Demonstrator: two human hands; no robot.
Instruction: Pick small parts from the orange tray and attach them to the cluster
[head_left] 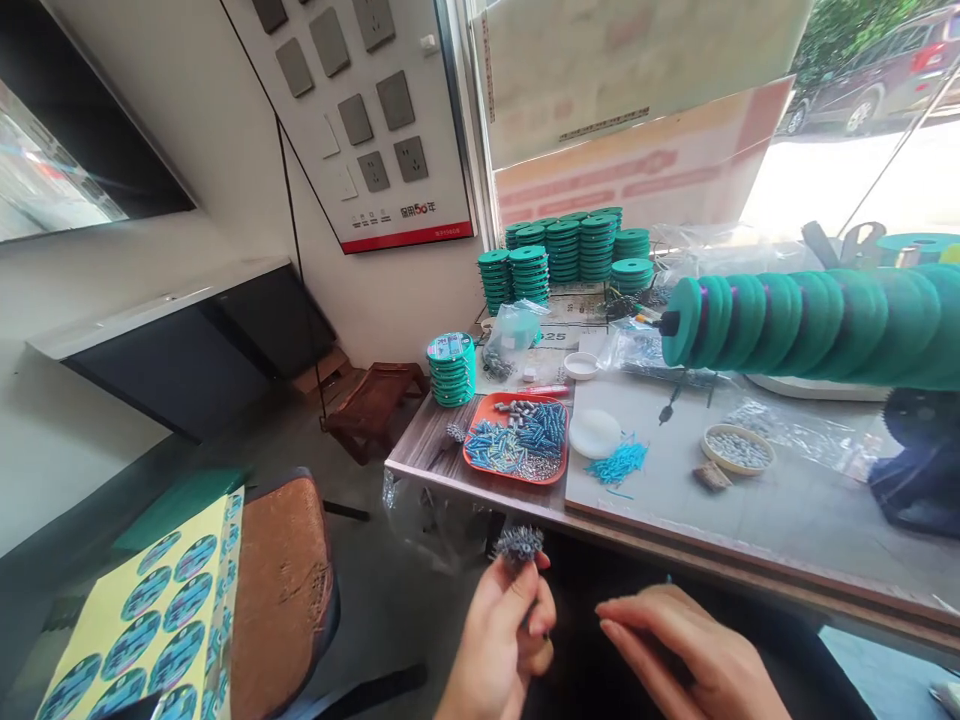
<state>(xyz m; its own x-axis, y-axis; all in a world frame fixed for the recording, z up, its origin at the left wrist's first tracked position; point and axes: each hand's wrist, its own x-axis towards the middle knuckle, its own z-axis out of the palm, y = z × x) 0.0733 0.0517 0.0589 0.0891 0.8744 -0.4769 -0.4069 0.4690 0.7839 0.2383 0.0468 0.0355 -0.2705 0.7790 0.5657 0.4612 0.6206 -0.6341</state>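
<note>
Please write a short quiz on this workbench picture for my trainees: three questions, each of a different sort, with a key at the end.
1. Multiple choice: which hand holds the bristly grey bundle?
A) the right
B) the left
C) both
2. True or false: in the picture, the orange tray lies to the left of the loose pile of blue pieces.
3. Fill in the missing word: the discs in the long row at the picture's right side are ____ in colour.

Key:
1. B, the left hand
2. True
3. green
</note>
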